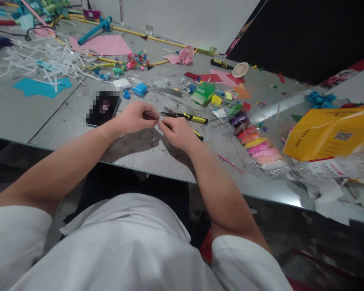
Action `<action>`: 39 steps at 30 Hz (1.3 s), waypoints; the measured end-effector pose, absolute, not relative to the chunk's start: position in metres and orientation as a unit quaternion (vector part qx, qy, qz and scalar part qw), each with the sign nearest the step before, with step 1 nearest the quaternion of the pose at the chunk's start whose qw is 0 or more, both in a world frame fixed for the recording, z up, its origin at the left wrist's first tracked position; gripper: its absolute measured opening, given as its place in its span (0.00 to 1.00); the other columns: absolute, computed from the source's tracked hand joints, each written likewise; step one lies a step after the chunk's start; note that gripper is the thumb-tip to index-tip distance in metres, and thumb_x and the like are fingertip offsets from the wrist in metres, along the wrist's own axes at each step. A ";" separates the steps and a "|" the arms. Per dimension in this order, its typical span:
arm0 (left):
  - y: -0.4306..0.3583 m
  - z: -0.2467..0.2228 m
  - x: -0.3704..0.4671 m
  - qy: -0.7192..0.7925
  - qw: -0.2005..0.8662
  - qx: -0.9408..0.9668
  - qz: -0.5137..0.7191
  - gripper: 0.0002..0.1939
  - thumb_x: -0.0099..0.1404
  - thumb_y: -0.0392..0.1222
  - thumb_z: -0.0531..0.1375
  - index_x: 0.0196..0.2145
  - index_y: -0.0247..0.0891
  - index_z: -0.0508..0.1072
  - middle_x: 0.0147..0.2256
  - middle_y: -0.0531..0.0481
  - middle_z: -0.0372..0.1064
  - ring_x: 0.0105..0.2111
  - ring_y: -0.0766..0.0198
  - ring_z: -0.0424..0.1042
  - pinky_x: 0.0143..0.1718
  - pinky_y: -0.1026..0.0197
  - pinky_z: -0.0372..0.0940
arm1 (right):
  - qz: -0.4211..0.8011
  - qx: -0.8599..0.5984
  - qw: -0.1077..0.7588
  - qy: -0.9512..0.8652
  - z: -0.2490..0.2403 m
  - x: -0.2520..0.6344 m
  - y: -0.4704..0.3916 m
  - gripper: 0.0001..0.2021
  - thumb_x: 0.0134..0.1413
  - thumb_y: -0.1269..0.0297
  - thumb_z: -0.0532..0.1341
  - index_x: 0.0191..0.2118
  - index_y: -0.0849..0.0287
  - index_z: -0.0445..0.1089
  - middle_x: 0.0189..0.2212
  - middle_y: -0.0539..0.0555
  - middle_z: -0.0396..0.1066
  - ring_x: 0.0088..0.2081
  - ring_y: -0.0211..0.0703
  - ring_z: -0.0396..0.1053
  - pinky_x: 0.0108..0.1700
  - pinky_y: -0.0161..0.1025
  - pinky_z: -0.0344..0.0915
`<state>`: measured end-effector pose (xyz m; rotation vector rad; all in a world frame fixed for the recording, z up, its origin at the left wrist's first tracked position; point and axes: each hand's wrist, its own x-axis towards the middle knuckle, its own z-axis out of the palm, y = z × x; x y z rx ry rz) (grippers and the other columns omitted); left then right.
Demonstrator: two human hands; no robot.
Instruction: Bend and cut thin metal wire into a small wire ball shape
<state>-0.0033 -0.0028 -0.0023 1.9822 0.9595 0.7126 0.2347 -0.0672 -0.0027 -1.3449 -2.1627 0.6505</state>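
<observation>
My left hand (138,116) is closed around what looks like a thin looped wire (151,116), its curves showing between thumb and fingers. Right beside it, my right hand (176,131) pinches at the same spot, the fingertips of both hands nearly touching. A tiny pale bit shows between them, too small to name. Just behind my right hand lie pliers (195,118) with black and yellow handles. A phone (104,106) with a dark, partly blurred screen lies left of my left hand. Beyond the hands sit a blue clay packet (140,89) and a white packet (122,83).
A row of colourful clay packs (259,146) and a yellow bag (330,133) lie to the right. White paper strips (53,56) and pink paper (104,44) cover the back left. A green packet (203,93) and scattered scraps lie ahead. The table's front edge runs below my forearms.
</observation>
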 end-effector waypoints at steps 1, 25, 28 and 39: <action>-0.004 0.000 -0.004 0.382 0.397 0.786 0.280 0.10 0.61 0.38 0.73 0.41 0.37 0.90 0.35 0.49 0.85 0.37 0.58 0.81 0.42 0.57 0.72 | 0.241 -0.491 0.253 -0.798 -0.002 0.235 -0.067 0.21 0.78 0.50 0.64 0.32 0.47 0.58 0.26 0.46 0.62 0.36 0.46 0.61 0.45 0.48 0.53; -0.004 0.007 -0.010 0.373 0.554 0.678 0.307 0.17 0.57 0.35 0.82 0.38 0.43 0.81 0.36 0.49 0.84 0.42 0.55 0.87 0.48 0.54 0.79 | 0.412 -0.466 0.297 -0.725 0.007 0.228 -0.077 0.20 0.71 0.42 0.70 0.32 0.50 0.72 0.25 0.47 0.72 0.30 0.44 0.67 0.39 0.45 0.63; -0.002 0.007 -0.012 0.368 0.544 0.698 0.285 0.17 0.56 0.36 0.82 0.40 0.44 0.83 0.36 0.49 0.84 0.41 0.55 0.86 0.45 0.54 0.78 | 0.401 -0.475 0.285 -0.730 0.006 0.227 -0.077 0.21 0.70 0.43 0.70 0.30 0.50 0.71 0.25 0.48 0.72 0.32 0.45 0.67 0.40 0.45 0.63; 0.005 0.004 -0.020 0.360 0.531 0.756 0.126 0.12 0.49 0.41 0.81 0.30 0.46 0.85 0.31 0.50 0.83 0.31 0.55 0.81 0.35 0.55 0.69 | 0.408 -0.444 0.152 -0.783 0.009 0.229 -0.076 0.19 0.67 0.44 0.75 0.36 0.54 0.80 0.29 0.48 0.77 0.36 0.45 0.69 0.45 0.45 0.61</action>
